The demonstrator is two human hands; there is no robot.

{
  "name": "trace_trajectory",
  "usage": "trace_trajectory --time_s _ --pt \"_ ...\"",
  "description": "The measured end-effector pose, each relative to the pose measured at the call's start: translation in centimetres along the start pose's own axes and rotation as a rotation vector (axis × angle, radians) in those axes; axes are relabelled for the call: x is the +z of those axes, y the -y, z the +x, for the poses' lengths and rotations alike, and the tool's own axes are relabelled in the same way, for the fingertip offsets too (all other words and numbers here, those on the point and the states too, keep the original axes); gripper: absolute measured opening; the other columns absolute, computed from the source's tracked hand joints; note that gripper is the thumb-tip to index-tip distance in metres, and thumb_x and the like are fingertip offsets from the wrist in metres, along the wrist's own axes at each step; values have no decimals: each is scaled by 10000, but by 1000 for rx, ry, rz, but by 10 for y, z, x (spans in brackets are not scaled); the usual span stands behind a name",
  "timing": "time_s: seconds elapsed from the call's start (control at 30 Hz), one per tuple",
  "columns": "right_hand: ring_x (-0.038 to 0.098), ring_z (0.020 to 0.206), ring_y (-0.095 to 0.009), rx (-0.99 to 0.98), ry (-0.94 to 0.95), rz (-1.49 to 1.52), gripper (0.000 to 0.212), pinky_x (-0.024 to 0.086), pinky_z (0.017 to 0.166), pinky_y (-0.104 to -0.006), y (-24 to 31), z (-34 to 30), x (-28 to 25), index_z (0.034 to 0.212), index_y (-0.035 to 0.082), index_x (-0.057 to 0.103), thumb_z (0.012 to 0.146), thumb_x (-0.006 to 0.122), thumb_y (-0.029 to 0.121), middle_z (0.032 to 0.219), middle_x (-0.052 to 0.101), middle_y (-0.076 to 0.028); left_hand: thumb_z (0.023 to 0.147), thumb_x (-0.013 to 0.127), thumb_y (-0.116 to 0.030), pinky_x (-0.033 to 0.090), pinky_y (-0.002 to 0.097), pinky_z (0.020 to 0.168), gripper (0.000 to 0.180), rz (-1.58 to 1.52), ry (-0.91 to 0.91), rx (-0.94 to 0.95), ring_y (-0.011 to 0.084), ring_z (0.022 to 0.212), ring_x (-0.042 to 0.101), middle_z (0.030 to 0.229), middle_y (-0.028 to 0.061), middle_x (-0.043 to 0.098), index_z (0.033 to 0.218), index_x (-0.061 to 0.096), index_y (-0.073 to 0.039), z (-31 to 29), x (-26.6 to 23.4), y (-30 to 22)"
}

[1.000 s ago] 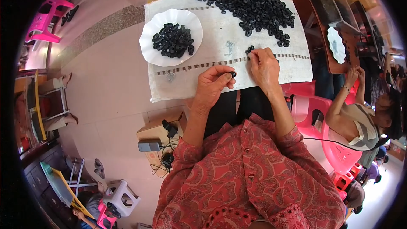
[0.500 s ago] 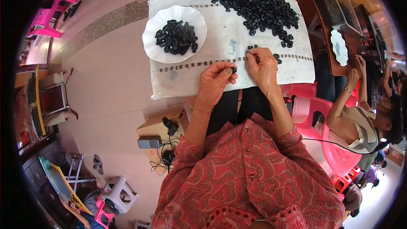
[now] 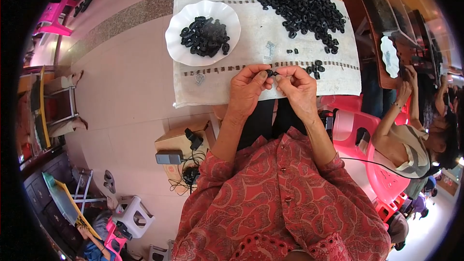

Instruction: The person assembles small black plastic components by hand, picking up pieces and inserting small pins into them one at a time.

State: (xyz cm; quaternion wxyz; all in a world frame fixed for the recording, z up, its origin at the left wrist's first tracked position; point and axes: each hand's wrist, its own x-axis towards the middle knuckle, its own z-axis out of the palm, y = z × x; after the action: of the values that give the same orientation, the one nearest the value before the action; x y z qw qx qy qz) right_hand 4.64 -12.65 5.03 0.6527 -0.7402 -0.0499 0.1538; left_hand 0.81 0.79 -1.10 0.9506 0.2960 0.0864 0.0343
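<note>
My left hand [image 3: 247, 89] pinches a small round black part [image 3: 269, 73] between thumb and fingers, over the near edge of the white cloth [image 3: 217, 83]. From the other side my right hand [image 3: 298, 91] is closed with its fingertips at the same spot, on a tiny dark piece that touches the round part; its shape is too small to make out. A few loose black parts [image 3: 317, 67] lie on the cloth just beyond my right hand. Two smaller black pieces [image 3: 293, 51] sit farther up. A white scalloped plate [image 3: 174, 43] at the left holds a heap of black parts [image 3: 205, 36].
A large pile of small black parts [image 3: 299, 5] covers the far right of the table. On the floor at lower left stands a cardboard box [image 3: 166, 140] with a grey device and cables. Pink chairs [image 3: 350, 128] and a seated person [image 3: 406, 140] are at the right.
My right hand has moved left and nearer, from the loose parts on the cloth to meet my left hand at the round black part. The view has shifted slightly.
</note>
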Motion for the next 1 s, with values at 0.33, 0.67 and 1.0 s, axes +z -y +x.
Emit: trace_trajectory --time_s 0.33,0.67,1.0 --pt "560 642 -52 -48 -8 40 106 430 576 -181 -3 -2 5 956 6 620 856 588 4 763 630 -14 910 567 -27 504 231 685 166 21 2 29 109 750 604 877 59 638 1065 611 15 -2 1 3" --pt "490 610 -3 -92 -54 51 54 399 532 -172 -10 -3 8 881 -10 609 836 590 -32 721 612 9 906 579 -38 502 214 657 146 102 0 87 91 720 602 831 38 638 1036 630 6 -2 1 7" --pt "509 575 -40 -46 -38 -48 55 408 521 -185 -13 -2 3 863 -6 617 826 585 -31 658 569 7 902 577 -31 487 216 649 132 391 25 145 74 695 570 796 29 630 1009 637 16 -4 1 0"
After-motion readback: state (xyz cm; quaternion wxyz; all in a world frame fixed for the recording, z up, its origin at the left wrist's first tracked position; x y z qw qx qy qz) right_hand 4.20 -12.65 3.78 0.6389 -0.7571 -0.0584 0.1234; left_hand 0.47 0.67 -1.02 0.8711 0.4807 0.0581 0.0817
